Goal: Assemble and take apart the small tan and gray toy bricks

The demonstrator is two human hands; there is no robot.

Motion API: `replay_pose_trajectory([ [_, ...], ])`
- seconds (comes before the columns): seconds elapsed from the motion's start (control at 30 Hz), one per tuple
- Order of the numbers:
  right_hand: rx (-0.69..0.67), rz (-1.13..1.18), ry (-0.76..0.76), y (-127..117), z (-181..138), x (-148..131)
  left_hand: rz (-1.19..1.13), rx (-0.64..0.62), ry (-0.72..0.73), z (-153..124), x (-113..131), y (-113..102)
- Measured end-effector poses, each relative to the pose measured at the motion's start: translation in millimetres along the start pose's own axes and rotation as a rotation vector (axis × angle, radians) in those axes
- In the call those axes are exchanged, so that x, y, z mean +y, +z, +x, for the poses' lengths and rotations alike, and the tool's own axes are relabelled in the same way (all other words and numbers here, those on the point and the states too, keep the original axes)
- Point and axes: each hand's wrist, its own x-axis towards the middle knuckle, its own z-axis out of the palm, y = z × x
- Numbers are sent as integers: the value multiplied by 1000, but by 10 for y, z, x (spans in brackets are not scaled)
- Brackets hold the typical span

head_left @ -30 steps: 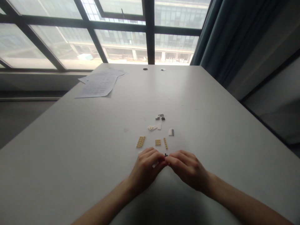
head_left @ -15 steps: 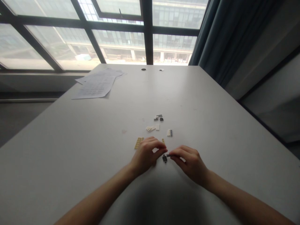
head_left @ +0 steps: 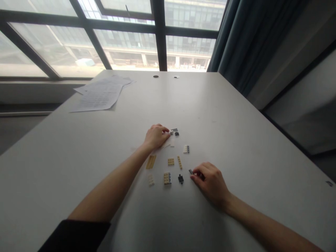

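Right hand [head_left: 211, 183]: thumb and fingertips pinched together on a small grey piece [head_left: 191, 171], one end of it left showing. Held low, near but apart from the dark piece [head_left: 181, 179] on the bench [head_left: 236, 140].

Left hand [head_left: 156, 135]: reached out to the far cluster, thumb and forefinger at a light grey piece [head_left: 171, 132]; cannot tell whether they have closed on it. A black piece [head_left: 176, 134] and a flat grey piece [head_left: 174, 130] lie just beside, so a narrow fingertip pinch, lifted straight up, would disturb least. White tile [head_left: 172, 142] sits close on the near side; worth keeping the thumb off it. The right hand's pinch looks best kept light and steady, free end exposed.

Nearer in: tan-and-grey block [head_left: 167, 178], white studded piece [head_left: 151, 180], small tan plate [head_left: 170, 161], tan strip [head_left: 180, 162]. Left forearm passes close by the large tan plate [head_left: 151, 162]; drawing back high would spare it.

Outward: far bench edge by the window, well beyond the pieces; papers [head_left: 101, 94] near the left edge. Widest room to move lies rightward. Near edge out of view.
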Motion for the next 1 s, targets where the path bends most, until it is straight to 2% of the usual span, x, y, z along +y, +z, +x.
replay_pose_trajectory([
  [0.2,-44,-18,7,-1,26,-27,4,9,8,-10,44,13],
  [0.33,-87,20,-16,-14,55,-2,-21,34,10,-89,49,-58],
  [0.43,-92,17,-31,-17,82,16,-49,70,19,-223,109,-174],
  [0.53,-70,37,-43,-36,129,18,-144,159,97,-465,234,-304],
  [0.63,0,183,0,-89,203,-23,-260,243,200,-794,395,-401],
  [0.77,49,541,22,-133,309,-181,-343,277,277,-1184,584,-461],
  [0.87,22,736,-25,-90,354,-327,-385,276,271,-1344,662,-464],
  [1.0,9,806,-47,-3,358,-441,-405,281,251,-1429,681,-437],
])
